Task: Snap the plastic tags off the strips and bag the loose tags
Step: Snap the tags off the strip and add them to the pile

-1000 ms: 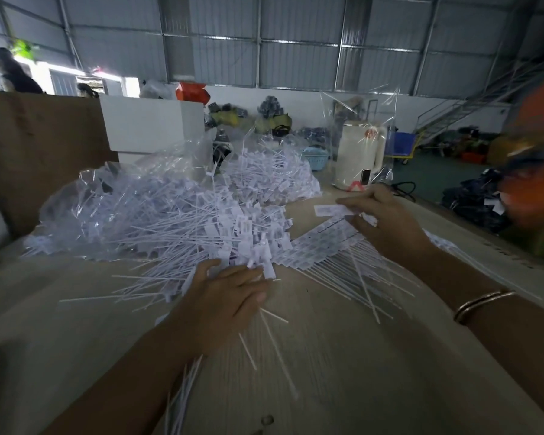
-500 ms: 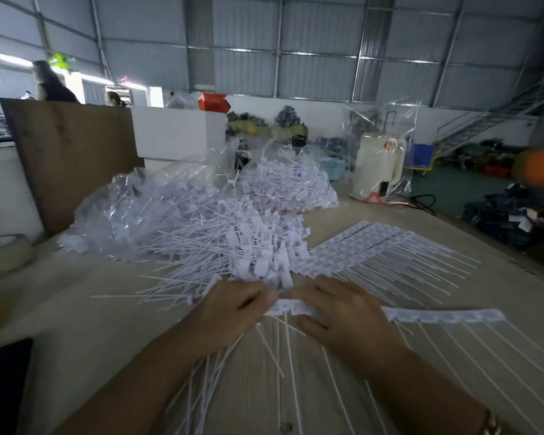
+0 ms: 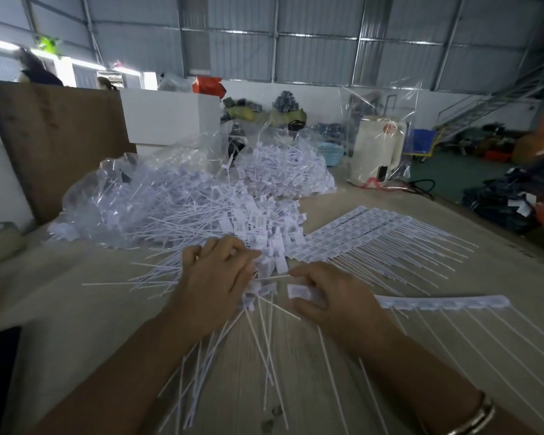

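The right hand [image 3: 336, 298] pinches the near end of a tag strip [image 3: 437, 302] on the bench [image 3: 76, 324]; the left hand [image 3: 215, 277] clutches loose tags [image 3: 264, 246]. Light, thin, brittle at the joints — grip beside each joint.

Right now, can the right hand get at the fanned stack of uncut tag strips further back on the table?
Probably yes. The stack of strips lies just beyond the right hand with nothing between, but that hand already grips a strip and must drop it first.
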Motion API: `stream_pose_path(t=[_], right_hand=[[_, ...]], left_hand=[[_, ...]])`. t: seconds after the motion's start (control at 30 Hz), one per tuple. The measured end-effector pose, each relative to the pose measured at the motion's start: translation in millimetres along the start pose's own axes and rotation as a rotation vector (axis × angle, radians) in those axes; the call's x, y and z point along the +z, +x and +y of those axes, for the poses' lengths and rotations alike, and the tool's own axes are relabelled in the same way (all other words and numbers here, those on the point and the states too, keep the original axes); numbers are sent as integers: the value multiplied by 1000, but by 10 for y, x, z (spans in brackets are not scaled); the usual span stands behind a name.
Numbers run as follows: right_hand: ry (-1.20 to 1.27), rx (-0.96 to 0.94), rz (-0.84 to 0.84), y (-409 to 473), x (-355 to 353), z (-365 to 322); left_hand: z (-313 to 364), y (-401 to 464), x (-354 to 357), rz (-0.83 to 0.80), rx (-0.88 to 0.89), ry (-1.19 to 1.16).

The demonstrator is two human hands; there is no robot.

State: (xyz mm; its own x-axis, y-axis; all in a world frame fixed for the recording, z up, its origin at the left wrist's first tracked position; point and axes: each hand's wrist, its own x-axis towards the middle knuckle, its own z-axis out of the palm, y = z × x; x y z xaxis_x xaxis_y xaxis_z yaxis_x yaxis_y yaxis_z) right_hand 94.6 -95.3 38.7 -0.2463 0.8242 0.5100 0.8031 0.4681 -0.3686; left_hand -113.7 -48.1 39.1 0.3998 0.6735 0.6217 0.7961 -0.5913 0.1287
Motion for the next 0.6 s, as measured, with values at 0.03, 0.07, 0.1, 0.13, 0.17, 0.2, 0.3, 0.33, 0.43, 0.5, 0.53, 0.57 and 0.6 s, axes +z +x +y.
stream_pose_path(t=[0.03, 0.07, 0.1, 0.13, 0.17, 0.2, 0.3, 0.33, 0.43, 0.5, 0.53, 0.57, 0.6], right_hand=[[-11, -21, 7, 10, 32, -53], [-18, -44, 23, 23, 59, -100], [-15, -63, 38, 35, 77, -125], [11, -70, 42, 41, 82, -137], [62, -67, 28, 39, 76, -131], [128, -63, -2, 31, 58, -113], [234, -55, -116, -15, -63, 25], [188, -50, -132, -27, -103, 86], [-17, -59, -103, -21, -116, 158], [-29, -70, -79, 8, -87, 136], [9, -69, -73, 16, -82, 137], [55, -44, -67, 22, -100, 152], [90, 1, -56, 26, -138, 188]], left_hand=[[81, 17, 3, 39, 18, -29], [154, 29, 10, 39, 41, -94], [207, 35, 28, 12, 59, -177], [249, 29, 51, -45, 61, -254], [274, 18, 76, -97, 53, -298], [280, 7, 96, -124, 43, -313], [224, 15, 122, -139, -9, -325], [196, 20, 120, -135, -28, -337], [146, 5, 124, -124, 6, -333], [135, 19, 108, -113, 71, -359], [120, 29, 91, -94, 110, -409], [99, 41, 64, -61, 154, -466], [65, 51, 34, -18, 187, -507]])
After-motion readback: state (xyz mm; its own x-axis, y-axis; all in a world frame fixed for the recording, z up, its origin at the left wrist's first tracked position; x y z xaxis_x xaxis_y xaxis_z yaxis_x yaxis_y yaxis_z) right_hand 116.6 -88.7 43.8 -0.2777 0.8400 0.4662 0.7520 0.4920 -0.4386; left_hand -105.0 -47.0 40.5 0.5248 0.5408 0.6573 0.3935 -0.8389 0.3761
